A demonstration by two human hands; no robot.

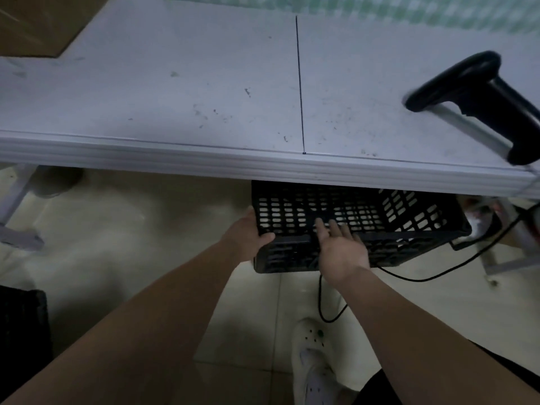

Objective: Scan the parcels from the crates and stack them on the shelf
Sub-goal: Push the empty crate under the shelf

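Note:
A black perforated plastic crate (409, 223) sits on the floor, half under the front edge of the white table (175, 92). No parcel shows through its open top. My left hand (248, 235) grips the crate's near left corner, thumb over the rim. My right hand (339, 247) hovers with straight fingers over the near rim, reaching into the crate. A black handheld barcode scanner (485, 103) lies on the table at the right.
A black cable (409, 277) runs along the tiled floor by the crate. My white shoe (312, 358) stands below it. Cardboard (38, 21) lies at the table's far left. Another dark crate's edge (23, 323) shows at lower left. A table leg (17, 200) stands at left.

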